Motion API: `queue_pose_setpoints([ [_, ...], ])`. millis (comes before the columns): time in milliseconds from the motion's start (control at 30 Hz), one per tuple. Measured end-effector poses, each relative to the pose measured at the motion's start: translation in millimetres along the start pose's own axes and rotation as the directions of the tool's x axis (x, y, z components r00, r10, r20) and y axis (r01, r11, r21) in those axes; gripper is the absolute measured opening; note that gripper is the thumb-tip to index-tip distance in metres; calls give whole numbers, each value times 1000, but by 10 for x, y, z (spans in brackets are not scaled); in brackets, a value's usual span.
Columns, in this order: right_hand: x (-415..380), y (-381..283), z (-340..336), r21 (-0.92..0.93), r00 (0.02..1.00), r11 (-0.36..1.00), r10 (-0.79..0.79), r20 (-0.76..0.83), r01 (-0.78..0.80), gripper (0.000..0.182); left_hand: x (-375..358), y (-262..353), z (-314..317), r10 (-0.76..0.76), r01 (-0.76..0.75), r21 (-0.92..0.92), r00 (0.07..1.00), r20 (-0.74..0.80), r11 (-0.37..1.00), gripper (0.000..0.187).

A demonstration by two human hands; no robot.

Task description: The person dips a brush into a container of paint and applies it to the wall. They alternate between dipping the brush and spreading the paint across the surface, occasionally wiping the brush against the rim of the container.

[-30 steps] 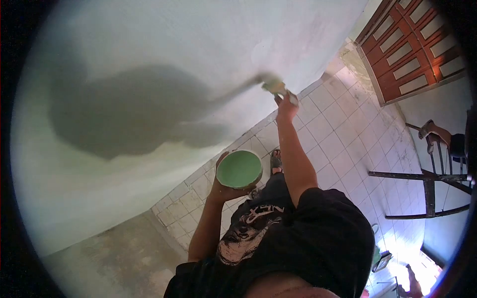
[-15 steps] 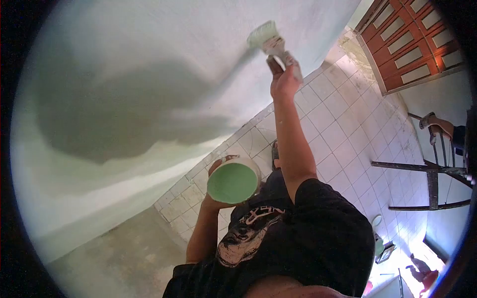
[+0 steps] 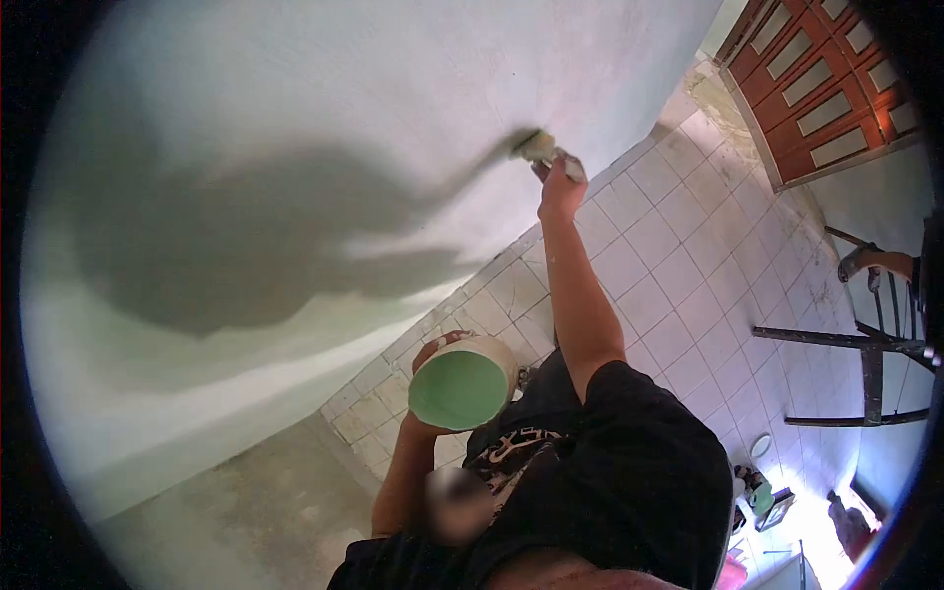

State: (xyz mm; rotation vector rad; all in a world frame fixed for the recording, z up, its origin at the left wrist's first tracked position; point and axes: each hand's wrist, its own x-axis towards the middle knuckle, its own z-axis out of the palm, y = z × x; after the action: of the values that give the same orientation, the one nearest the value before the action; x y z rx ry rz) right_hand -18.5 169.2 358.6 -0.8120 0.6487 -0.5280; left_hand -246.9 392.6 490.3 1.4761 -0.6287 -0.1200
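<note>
My right hand (image 3: 560,185) is closed around the handle of a paintbrush (image 3: 537,146). The bristles meet the pale wall (image 3: 413,88), and the brush's shadow runs down and left from them. Against my body, my left hand (image 3: 425,425) grips a paint bucket (image 3: 458,389), its fingers wrapped around the far side. Light green paint shows inside the tilted bucket.
Pale square tiles (image 3: 629,246) cover the floor along the wall's foot. A dark metal ladder (image 3: 871,374) stands at right, with another person's foot (image 3: 860,264) on it. Beyond are a brown wooden door (image 3: 811,93) and a bare concrete patch (image 3: 246,497) at lower left.
My right hand has brought the paintbrush lower along the wall, and the bristles have turned toward it. The bucket stays in my left hand, tilted slightly differently.
</note>
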Motion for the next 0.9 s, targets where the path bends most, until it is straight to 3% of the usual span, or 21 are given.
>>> queue_pose_setpoints([
  [67, -124, -338, 133, 157, 999, 988, -8, 38, 2, 20, -26, -27, -27, -21, 21, -12, 1000, 2, 1000, 105],
  [100, -166, -470, 128, 150, 999, 989, 0, 33, -5, 20, -30, -30, -68, -145, 148, -50, 988, 46, 988, 100],
  [133, -205, -585, 99, 316, 996, 948, 1, 84, -28, 20, -43, -35, -75, -266, 273, -83, 960, 93, 958, 96],
  [167, -211, -648, 75, 474, 991, 879, -13, 137, -54, 21, -10, -46, 12, -269, 276, -86, 959, 89, 957, 96],
  [233, -255, -648, 50, 452, 987, 891, -24, 156, -50, 20, 86, -50, 198, -29, 7, -147, 989, -147, 989, 86],
  [267, -253, -643, 62, 435, 984, 900, -38, 175, -42, 20, 90, -65, 201, -28, 6, -141, 988, -152, 990, 86],
  [333, -194, -229, -21, 440, 977, 898, -96, 192, 2, 18, 30, -122, 157, -165, 133, -280, 982, -96, 951, 84],
  [367, -149, -29, -123, 334, 985, 943, -50, 166, -8, 18, -94, -235, 79, -159, 126, -273, 982, -100, 954, 84],
  [433, -17, 294, -350, 183, 991, 983, -15, 133, -10, 18, -339, -525, -103, -550, 518, -489, 831, 90, 702, 92],
  [467, 42, 424, -492, 142, 992, 990, -17, 128, -1, 17, -209, -450, -57, -541, 505, -488, 838, 77, 712, 92],
  [500, 108, 533, -650, 145, 989, 989, -21, 144, 0, 17, 21, -272, 46, -298, 290, -336, 954, 28, 896, 95],
  [533, 171, 618, -813, 82, 997, 997, 9, 78, -15, 17, 169, -125, 120, -30, 34, -166, 999, 27, 985, 99],
  [667, 248, 491, -666, -28, 997, 997, 78, -11, -79, 17, 280, 45, 110, -40, 46, -142, 998, 44, 989, 102],
  [767, -159, -369, 103, 49, 987, 995, -97, 132, 91, 17, 182, 26, 114, -49, 55, -175, 998, 39, 983, 98],
  [833, -378, -863, 392, 173, 966, 972, -190, 174, 159, 15, 115, -43, 119, -125, 115, -288, 992, -17, 951, 78],
  [867, -437, -1035, 430, 161, 968, 974, -185, 167, 158, 15, 96, -37, 99, -136, 125, -298, 991, -16, 946, 78],
  [900, -471, -1173, 469, 297, 966, 945, -195, 168, 139, 14, 89, -35, 57, -596, 391, -665, 796, -103, 637, 68],
])
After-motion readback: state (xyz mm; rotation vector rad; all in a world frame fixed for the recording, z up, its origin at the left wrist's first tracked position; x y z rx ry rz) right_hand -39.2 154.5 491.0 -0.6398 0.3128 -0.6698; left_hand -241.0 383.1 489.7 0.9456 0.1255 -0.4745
